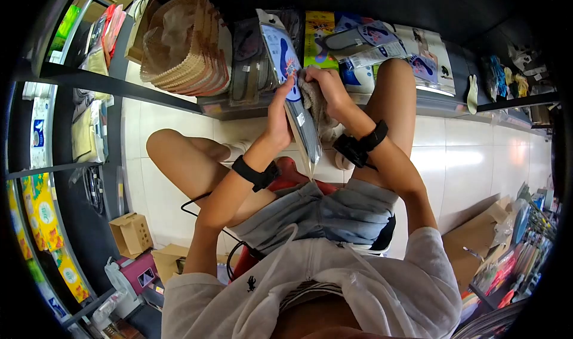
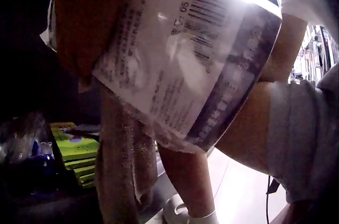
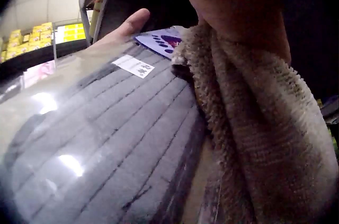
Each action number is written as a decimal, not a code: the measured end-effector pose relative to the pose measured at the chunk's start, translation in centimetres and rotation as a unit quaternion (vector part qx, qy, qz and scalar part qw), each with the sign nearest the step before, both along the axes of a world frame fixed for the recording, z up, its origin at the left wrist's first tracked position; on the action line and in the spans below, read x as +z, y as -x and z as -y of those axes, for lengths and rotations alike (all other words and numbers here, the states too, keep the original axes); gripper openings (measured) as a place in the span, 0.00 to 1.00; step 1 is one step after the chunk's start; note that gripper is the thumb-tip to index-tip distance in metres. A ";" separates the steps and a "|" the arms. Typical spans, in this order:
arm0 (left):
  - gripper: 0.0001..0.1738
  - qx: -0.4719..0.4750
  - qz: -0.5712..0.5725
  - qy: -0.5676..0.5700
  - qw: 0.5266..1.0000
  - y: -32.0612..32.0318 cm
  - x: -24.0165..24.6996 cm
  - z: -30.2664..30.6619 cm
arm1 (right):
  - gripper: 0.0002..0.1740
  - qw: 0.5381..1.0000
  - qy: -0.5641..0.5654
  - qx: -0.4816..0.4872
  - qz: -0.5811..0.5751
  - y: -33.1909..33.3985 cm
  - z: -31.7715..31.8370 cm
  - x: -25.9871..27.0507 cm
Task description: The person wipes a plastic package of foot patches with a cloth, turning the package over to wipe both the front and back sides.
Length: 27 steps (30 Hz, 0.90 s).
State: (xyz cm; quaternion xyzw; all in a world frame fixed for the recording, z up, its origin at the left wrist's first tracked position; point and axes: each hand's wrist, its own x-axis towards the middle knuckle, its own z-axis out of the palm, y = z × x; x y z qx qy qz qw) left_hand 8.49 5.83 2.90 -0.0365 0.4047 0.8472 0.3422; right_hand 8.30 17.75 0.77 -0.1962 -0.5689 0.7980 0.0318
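Note:
A clear plastic packet of grey striped insoles [image 1: 305, 135], with a blue footprint card at its top, stands tilted between the hands above the lap. The left hand [image 1: 278, 119] grips it along its left side, thumb on the front. Over on its right side, the right hand [image 1: 332, 93] holds a brownish terry cloth [image 1: 316, 107] against the packet's edge. In the right wrist view the cloth [image 3: 259, 128] hangs in folds below that hand, beside the insoles [image 3: 111, 128]. The left wrist view shows the packet's printed back [image 2: 169, 60] with a barcode.
Stacked woven baskets [image 1: 185, 58] stand on the shelf ahead, at the left. More packed insoles [image 1: 248, 58] and a yellow-green package [image 1: 318, 34] lie beside them. Goods fill a side rack [image 1: 59, 172] at the left. A small cardboard box [image 1: 131, 234] is on the floor.

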 end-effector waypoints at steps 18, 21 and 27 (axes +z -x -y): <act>0.22 0.022 0.000 -0.021 1.000 0.6 0.5 1.1 | 0.11 0.995 -0.041 0.090 -0.022 -0.3 -0.4 0.7; 0.25 0.013 -0.021 -0.042 0.999 1.1 0.6 1.2 | 0.11 0.993 -0.022 0.114 0.026 -1.1 0.3 1.6; 0.30 0.082 -0.018 -0.070 0.994 3.3 0.7 2.1 | 0.13 0.943 -0.117 0.305 -0.060 -3.6 3.2 2.0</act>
